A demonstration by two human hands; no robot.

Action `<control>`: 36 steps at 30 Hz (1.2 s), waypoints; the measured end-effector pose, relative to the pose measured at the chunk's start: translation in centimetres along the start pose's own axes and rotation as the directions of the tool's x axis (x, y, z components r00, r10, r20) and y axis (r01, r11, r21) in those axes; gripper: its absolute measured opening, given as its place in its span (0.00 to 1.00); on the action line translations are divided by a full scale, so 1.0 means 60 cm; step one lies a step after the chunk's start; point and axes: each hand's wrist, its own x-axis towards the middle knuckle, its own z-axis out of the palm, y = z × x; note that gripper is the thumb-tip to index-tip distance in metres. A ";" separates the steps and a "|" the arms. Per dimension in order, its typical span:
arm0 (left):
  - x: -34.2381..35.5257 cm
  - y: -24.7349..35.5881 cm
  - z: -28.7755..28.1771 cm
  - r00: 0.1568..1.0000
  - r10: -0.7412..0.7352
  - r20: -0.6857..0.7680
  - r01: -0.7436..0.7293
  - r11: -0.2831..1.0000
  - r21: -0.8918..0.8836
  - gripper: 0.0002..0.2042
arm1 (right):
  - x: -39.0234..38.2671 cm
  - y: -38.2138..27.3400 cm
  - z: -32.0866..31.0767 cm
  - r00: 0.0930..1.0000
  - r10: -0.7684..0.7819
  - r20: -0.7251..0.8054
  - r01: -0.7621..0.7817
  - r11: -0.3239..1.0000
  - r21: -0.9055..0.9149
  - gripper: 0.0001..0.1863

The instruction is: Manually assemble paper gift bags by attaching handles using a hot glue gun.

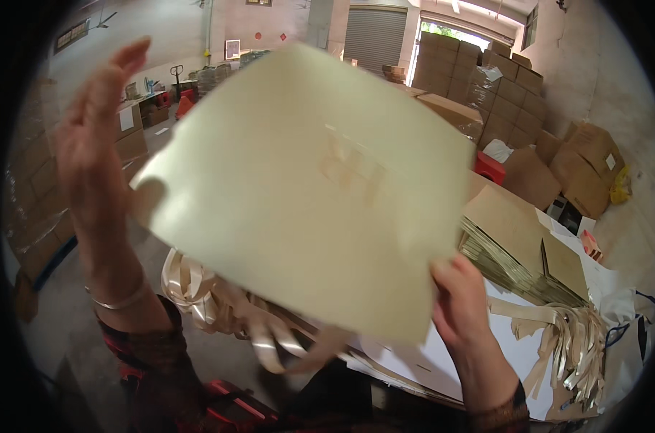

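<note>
A large, flat, pale cream paper bag (291, 202) is held up tilted in front of me, with a faint printed mark on its face. My right hand (460, 296) pinches its lower right edge. Raised beside the left corner, my left hand (96, 144) has its fingers stretched out and slightly blurred; whether the palm touches the bag I cannot tell. Below the bag hangs a bunch of looped cream satin ribbons (190, 289), partly hidden by it. On the table at right lies a stack of flat bags (515, 245), with loose cream ribbons (569, 346) beside it.
White sheeting covers part of the table (414, 372). Stacked cartons (512, 90) rise at the back right, near a red container (490, 167) and a yellow plastic bag (621, 185). More wrapped cartons (35, 195) stand at far left. A pallet jack (176, 79) is farther back.
</note>
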 end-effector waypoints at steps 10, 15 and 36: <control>-0.112 -0.238 0.064 0.538 -0.366 0.759 0.241 0.930 0.278 0.17 | 0.223 0.171 0.184 0.987 0.159 0.029 -0.150 0.969 -0.197 0.11; -0.253 -0.237 0.132 0.380 -0.476 0.793 0.164 0.879 0.449 0.20 | 0.205 0.146 0.141 0.975 0.218 0.044 -0.163 0.835 -0.525 0.19; -0.146 -0.117 0.137 0.768 -0.256 0.588 0.217 0.966 0.138 0.19 | 0.184 -0.030 -0.590 0.883 -0.460 0.093 -0.150 -0.464 -0.873 0.16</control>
